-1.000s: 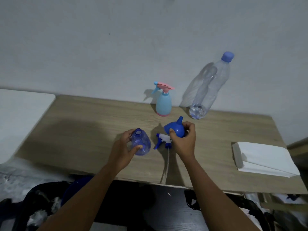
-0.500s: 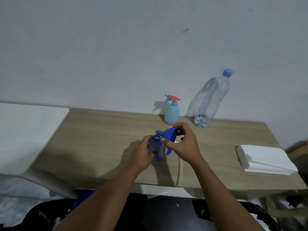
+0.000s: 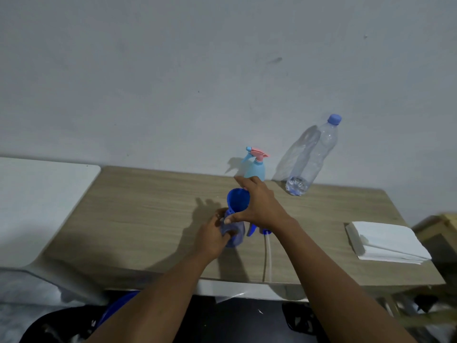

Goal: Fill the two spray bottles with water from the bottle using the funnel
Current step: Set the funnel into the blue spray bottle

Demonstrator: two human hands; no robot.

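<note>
Left hand [image 3: 214, 233] was wrapped around the blue spray bottle [image 3: 233, 231], which stood on the table [image 3: 148, 214] near its front edge. Right hand [image 3: 257, 203] gripped the blue funnel [image 3: 237, 200], thumb low on its near side and fingers over the far rim; the funnel sat mouth-up on the bottle's neck, tilted slightly. Just at 3 o'clock of that bottle lay its detached trigger head [image 3: 254, 230], with the dip tube [image 3: 267, 256] trailing toward 6 o'clock to the table edge. At 12 o'clock of the hands, against the wall, stood the light-blue sprayer [image 3: 254, 167] with its pink trigger on. At 2 o'clock stood the capped water bottle [image 3: 312, 157], well apart. A white paper stack [image 3: 385, 241] lay at 3 o'clock, far right.
</note>
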